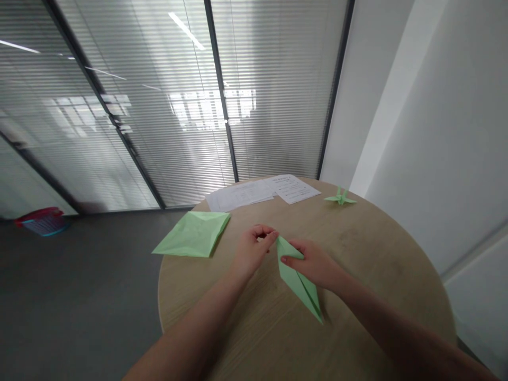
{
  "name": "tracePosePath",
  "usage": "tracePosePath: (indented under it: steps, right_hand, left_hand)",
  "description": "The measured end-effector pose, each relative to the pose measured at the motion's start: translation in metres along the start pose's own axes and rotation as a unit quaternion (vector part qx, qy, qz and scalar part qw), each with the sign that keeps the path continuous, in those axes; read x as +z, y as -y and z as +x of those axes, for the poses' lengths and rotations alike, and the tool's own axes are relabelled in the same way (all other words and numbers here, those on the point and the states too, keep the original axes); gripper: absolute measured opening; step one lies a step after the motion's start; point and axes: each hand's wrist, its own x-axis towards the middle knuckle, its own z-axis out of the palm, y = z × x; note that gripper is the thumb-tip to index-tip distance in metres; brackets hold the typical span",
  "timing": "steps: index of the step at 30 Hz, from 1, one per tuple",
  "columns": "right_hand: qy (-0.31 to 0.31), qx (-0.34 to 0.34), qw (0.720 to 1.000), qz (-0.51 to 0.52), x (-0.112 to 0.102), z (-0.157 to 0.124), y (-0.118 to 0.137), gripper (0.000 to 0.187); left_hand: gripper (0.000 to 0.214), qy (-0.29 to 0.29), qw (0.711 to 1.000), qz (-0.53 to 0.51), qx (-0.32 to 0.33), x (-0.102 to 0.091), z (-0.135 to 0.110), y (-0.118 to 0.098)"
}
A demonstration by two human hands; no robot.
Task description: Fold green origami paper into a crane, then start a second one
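Note:
Over the middle of a round wooden table, a light green sheet of origami paper (296,280), folded into a long diamond with a slit towards its near end, is held tilted. Thumb and fingers of my right hand (307,262) are closed on its right edge, the thumb lying across the top face. My left hand (257,246) pinches the far tip of the same paper between thumb and forefinger. To the left, a stack of green paper (194,233) overhangs the table edge. A small folded green paper crane (340,197) stands at the far right.
White printed sheets (242,194) lie along the far edge of the round table (373,275). Behind it is a glass partition with blinds (278,106), and a white wall (444,132) rises on the right. A red and blue basket (43,222) sits on the floor at left.

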Motion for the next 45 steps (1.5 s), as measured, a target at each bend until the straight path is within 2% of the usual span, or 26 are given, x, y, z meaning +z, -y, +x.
tracePosePath:
  steps: [4,8,10,14,22,26,31,35,40,45]
  right_hand:
    - [0.003,0.008,1.0,0.02,0.0,0.0,0.001,0.008]
    - [0.006,0.041,0.994,0.103,-0.003,0.0,0.0,0.017]
    - [0.011,0.044,0.989,0.143,-0.004,0.0,0.0,0.022]
    - [0.025,0.038,0.983,0.177,-0.003,0.0,-0.003,0.027]
    - [0.04,0.037,0.978,0.202,0.005,0.0,-0.004,0.028]
    - [-0.022,0.037,0.979,0.201,0.009,0.003,-0.007,0.037]
    - [-0.1,0.036,0.967,0.231,0.01,0.006,-0.01,0.034]
    - [-0.117,0.013,0.963,0.244,0.01,0.005,-0.009,0.038]
    - [-0.147,-0.018,0.962,0.23,0.01,0.001,-0.007,0.035]
    - [-0.154,-0.035,0.962,0.225,0.01,-0.001,-0.008,0.031]
  left_hand:
    - [0.024,-0.004,1.0,-0.029,-0.001,0.0,-0.001,-0.004]
    - [0.037,-0.034,0.994,-0.098,-0.019,0.0,-0.002,-0.007]
    - [0.037,-0.006,0.994,-0.104,-0.041,-0.001,-0.002,-0.008]
    - [0.033,0.085,0.991,-0.078,-0.069,0.0,-0.002,-0.005]
    - [0.027,0.066,0.997,-0.017,-0.033,0.002,-0.002,0.0]
    - [0.026,0.054,0.998,0.002,-0.022,0.0,-0.002,-0.002]
    - [0.027,0.062,0.997,-0.001,-0.048,0.001,-0.003,-0.002]
    - [0.03,0.068,0.995,-0.044,-0.062,0.004,-0.005,-0.003]
    - [0.034,0.087,0.984,-0.134,-0.082,0.005,-0.007,-0.008]
    - [0.032,0.094,0.979,-0.162,-0.083,0.004,-0.008,-0.01]
